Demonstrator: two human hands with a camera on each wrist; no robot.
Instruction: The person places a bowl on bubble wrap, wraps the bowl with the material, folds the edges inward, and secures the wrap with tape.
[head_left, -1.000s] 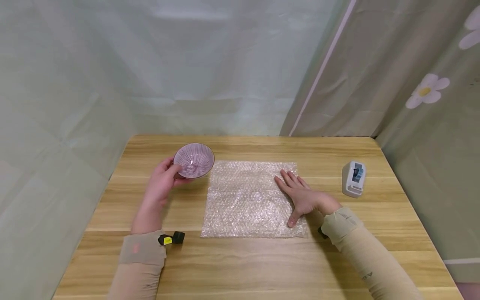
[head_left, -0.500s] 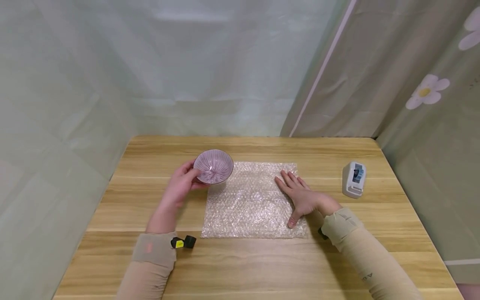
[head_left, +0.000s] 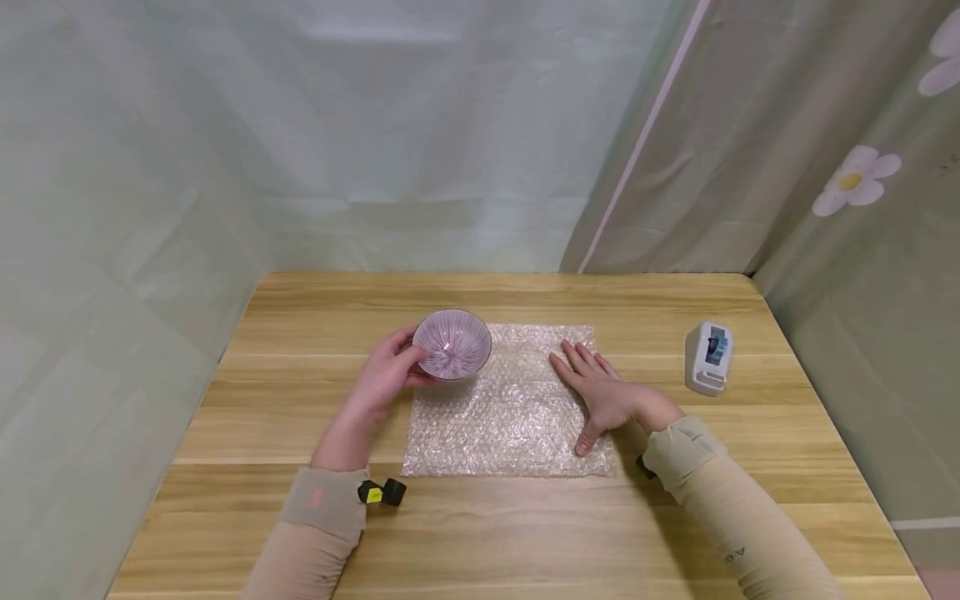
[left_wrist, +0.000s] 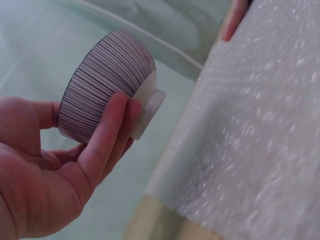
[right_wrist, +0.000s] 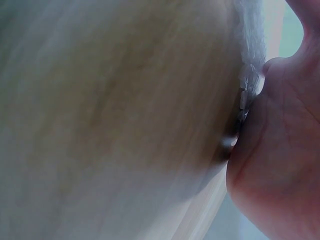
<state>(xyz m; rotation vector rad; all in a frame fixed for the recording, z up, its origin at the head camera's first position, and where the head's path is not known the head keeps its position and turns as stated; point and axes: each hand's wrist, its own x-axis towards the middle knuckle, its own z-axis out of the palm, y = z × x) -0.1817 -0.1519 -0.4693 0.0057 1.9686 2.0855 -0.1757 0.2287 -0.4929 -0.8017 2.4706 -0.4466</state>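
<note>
My left hand [head_left: 386, 373] grips a small bowl [head_left: 452, 345] by its side, thumb at the rim and fingers under the outer wall. Thin purple stripes cover the bowl, and in the left wrist view its plain white foot ring [left_wrist: 149, 115] shows. The bowl hangs over the upper left part of a sheet of bubble wrap [head_left: 510, 417], clear of it. On the sheet's right edge my right hand [head_left: 600, 398] rests flat with fingers spread. The right wrist view shows the palm [right_wrist: 280, 145] close up at the wrap's edge.
A grey-white tape dispenser [head_left: 708, 358] stands to the right on the wooden table [head_left: 480, 542]. Pale curtains [head_left: 450, 167] hang behind the table and along both sides. Each wrist carries a small black camera.
My left hand has carried the bowl rightward and slightly toward me, from left of the bubble wrap to over it. The right hand has stayed in place.
</note>
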